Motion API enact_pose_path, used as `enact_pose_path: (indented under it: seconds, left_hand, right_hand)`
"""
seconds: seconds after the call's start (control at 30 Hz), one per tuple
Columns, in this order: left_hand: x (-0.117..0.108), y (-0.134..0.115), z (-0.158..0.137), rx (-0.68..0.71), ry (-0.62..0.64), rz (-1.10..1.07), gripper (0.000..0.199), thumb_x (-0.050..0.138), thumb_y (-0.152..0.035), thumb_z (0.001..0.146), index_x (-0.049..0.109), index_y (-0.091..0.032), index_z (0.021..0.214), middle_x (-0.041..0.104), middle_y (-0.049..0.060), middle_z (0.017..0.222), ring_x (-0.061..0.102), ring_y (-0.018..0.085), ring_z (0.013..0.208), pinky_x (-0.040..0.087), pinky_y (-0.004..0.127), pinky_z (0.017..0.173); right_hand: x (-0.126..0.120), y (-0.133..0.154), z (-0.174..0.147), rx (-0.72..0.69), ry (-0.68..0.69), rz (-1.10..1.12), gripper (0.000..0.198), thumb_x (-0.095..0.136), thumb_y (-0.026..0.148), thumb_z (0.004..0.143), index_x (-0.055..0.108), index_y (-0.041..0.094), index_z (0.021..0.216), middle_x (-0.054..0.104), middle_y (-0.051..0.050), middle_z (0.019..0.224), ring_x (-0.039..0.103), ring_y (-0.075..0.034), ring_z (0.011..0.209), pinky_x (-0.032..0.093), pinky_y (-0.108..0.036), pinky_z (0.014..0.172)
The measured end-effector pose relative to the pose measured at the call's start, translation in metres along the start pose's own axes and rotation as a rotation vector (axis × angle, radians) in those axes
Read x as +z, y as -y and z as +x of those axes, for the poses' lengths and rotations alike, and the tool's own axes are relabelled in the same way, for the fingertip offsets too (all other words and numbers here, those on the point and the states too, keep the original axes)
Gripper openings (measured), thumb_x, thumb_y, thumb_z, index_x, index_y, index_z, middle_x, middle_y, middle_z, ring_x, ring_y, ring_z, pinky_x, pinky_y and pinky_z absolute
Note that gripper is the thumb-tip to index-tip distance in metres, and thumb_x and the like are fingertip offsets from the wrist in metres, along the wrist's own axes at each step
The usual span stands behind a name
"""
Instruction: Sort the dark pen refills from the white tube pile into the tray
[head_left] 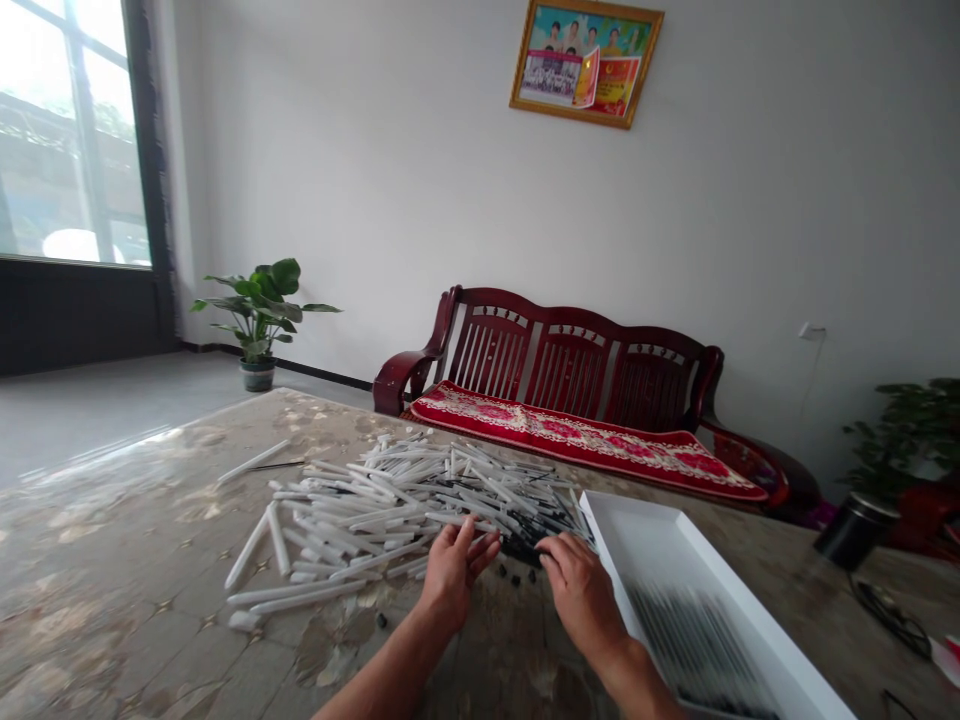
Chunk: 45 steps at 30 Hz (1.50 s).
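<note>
With the left hand loosely curled and the right hand bent beside the white sticks heaped on the table (whether either grips something, I cannot tell), it is better to separate each stick gently

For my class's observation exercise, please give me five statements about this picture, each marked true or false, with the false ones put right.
1. The white box is to the right of the pile of sticks. True.
2. The right hand is nearer the box than the left hand. True.
3. The left hand is inside the box. False: it is at the near side of the pile.
4. The cloth on the bench is plain blue. False: the cloth is red and patterned.
5. A potted plant stands on the floor. True.
</note>
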<state>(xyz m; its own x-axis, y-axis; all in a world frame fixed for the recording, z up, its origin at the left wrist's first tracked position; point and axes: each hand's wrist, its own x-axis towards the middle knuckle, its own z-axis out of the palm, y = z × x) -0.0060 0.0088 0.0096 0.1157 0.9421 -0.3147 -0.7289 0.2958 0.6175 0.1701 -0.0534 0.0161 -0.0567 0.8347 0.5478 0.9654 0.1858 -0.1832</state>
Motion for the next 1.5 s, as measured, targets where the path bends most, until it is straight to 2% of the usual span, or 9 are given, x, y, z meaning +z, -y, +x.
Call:
enact_pose_path:
  seconds: [0.53, 0.67, 0.8, 0.93, 1.1, 1.2, 1.27, 1.37, 1.5]
  left_hand:
    - [-0.002, 0.006, 0.000, -0.065, 0.038, -0.016, 0.012, 0.066, -0.015, 0.088, 0.056, -0.016, 0.082, 0.072, 0.005, 0.072, 0.075, 0.016, 0.064, 0.062, 0.026, 0.064]
    - [-0.002, 0.013, -0.005, -0.036, 0.132, 0.054, 0.019, 0.078, -0.022, 0.078, 0.060, -0.016, 0.082, 0.072, 0.003, 0.070, 0.074, 0.018, 0.063, 0.061, 0.027, 0.061]
    - [0.001, 0.017, -0.011, -0.086, 0.129, 0.059, 0.018, 0.079, -0.018, 0.077, 0.062, -0.015, 0.080, 0.073, 0.004, 0.070, 0.074, 0.017, 0.063, 0.061, 0.025, 0.060]
    - [0.003, 0.016, -0.011, -0.108, 0.088, 0.023, 0.016, 0.074, -0.014, 0.081, 0.059, -0.015, 0.075, 0.072, 0.005, 0.068, 0.073, 0.015, 0.061, 0.062, 0.024, 0.062]
    - [0.001, 0.018, -0.011, -0.101, 0.175, 0.057, 0.016, 0.075, -0.015, 0.081, 0.061, -0.013, 0.074, 0.073, 0.006, 0.069, 0.072, 0.014, 0.061, 0.062, 0.025, 0.064]
    - [0.001, 0.016, -0.011, -0.121, 0.185, 0.055, 0.011, 0.071, -0.011, 0.083, 0.062, -0.012, 0.078, 0.073, 0.007, 0.069, 0.072, 0.014, 0.060, 0.061, 0.024, 0.063]
    - [0.002, 0.012, -0.009, -0.134, 0.131, 0.028, 0.011, 0.067, -0.007, 0.085, 0.060, -0.012, 0.078, 0.073, 0.006, 0.068, 0.072, 0.013, 0.060, 0.061, 0.023, 0.062]
    - [0.002, 0.008, -0.005, -0.112, 0.065, -0.026, 0.015, 0.064, -0.006, 0.087, 0.057, -0.013, 0.077, 0.072, 0.006, 0.068, 0.072, 0.012, 0.060, 0.061, 0.022, 0.062]
    - [0.001, 0.009, -0.002, -0.087, 0.051, -0.051, 0.016, 0.065, -0.006, 0.087, 0.055, -0.015, 0.078, 0.069, 0.003, 0.065, 0.072, 0.012, 0.060, 0.061, 0.021, 0.061]
  right_hand:
    - [-0.005, 0.008, -0.001, 0.046, 0.001, -0.004, 0.020, 0.059, 0.008, 0.087, 0.069, 0.025, 0.093, 0.070, -0.001, 0.090, 0.065, -0.020, 0.088, 0.047, -0.031, 0.080]
    - [-0.006, 0.014, 0.002, 0.020, -0.009, 0.038, 0.021, 0.058, 0.009, 0.086, 0.069, 0.026, 0.092, 0.069, -0.002, 0.088, 0.063, -0.022, 0.088, 0.047, -0.032, 0.080]
    - [0.006, 0.017, 0.006, 0.057, -0.070, 0.268, 0.023, 0.051, 0.013, 0.088, 0.069, 0.025, 0.092, 0.069, -0.004, 0.090, 0.062, -0.021, 0.091, 0.049, -0.033, 0.083]
    - [0.024, 0.026, 0.014, 0.203, -0.166, 0.599, 0.029, 0.046, 0.025, 0.089, 0.066, 0.022, 0.110, 0.068, -0.008, 0.110, 0.061, -0.022, 0.107, 0.048, -0.037, 0.097]
    - [0.029, 0.052, 0.030, 0.289, -0.093, 0.936, 0.039, 0.042, 0.041, 0.096, 0.058, 0.024, 0.127, 0.068, -0.009, 0.118, 0.058, -0.024, 0.120, 0.047, -0.039, 0.099]
    - [0.031, 0.055, 0.035, 0.306, -0.085, 1.017, 0.042, 0.036, 0.045, 0.098, 0.056, 0.025, 0.130, 0.067, -0.009, 0.122, 0.058, -0.023, 0.121, 0.048, -0.039, 0.098]
    - [0.034, 0.045, 0.034, 0.358, -0.131, 0.974, 0.042, 0.036, 0.046, 0.098, 0.057, 0.023, 0.126, 0.066, -0.010, 0.123, 0.060, -0.022, 0.119, 0.049, -0.038, 0.097]
    - [0.037, 0.025, 0.024, 0.423, -0.158, 0.731, 0.029, 0.047, 0.038, 0.091, 0.064, 0.021, 0.106, 0.071, -0.009, 0.105, 0.067, -0.023, 0.099, 0.052, -0.036, 0.088]
    - [0.036, 0.014, 0.002, 0.282, -0.031, 0.303, 0.011, 0.058, 0.020, 0.080, 0.068, 0.024, 0.081, 0.069, -0.004, 0.086, 0.066, -0.023, 0.086, 0.051, -0.033, 0.079]
